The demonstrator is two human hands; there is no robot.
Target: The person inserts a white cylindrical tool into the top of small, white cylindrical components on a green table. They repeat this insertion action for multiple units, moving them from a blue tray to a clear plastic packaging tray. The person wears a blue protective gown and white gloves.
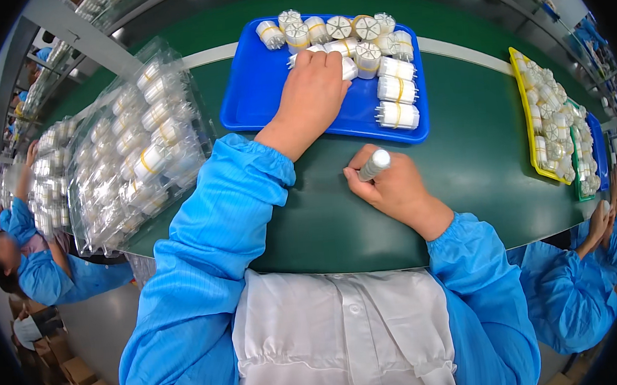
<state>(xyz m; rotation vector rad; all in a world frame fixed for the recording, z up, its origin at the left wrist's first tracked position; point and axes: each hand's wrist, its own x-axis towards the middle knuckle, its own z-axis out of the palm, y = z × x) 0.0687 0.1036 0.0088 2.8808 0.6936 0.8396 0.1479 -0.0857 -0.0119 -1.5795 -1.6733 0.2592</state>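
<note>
Over the blue tray, my left hand is closed on a white cylindrical part, mostly hidden under the fingers. Around it are several similar parts: some stand with round spoked ends up, others lie on their sides with yellow bands and thin metal pins. Nearer to me, just below the tray, my right hand is wrapped round a grey marker-like stick with a white end. It points up out of the fist, and its lower part is hidden by the hand.
Clear plastic trays packed with the same parts are stacked at the left of the green table. A yellow tray, full of parts, lies at the right beside green and blue ones. Blue-sleeved people work at both sides.
</note>
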